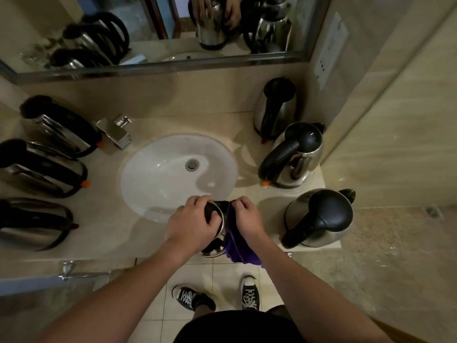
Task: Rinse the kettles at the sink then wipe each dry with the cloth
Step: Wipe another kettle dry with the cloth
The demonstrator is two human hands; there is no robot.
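The drying step is in hand. A kettle stands at the worktop's front edge, just before the sink. The left hand grips its black top, fingers curled round it; the right hand pinches the purple cloth against the kettle's right side. Next — by my reading — comes working the cloth round the steel body while the left hand steadies or turns it, then setting it aside among the other kettles — three to the left, three to the right.

Bare forearms, black shorts, black sneakers with white laces
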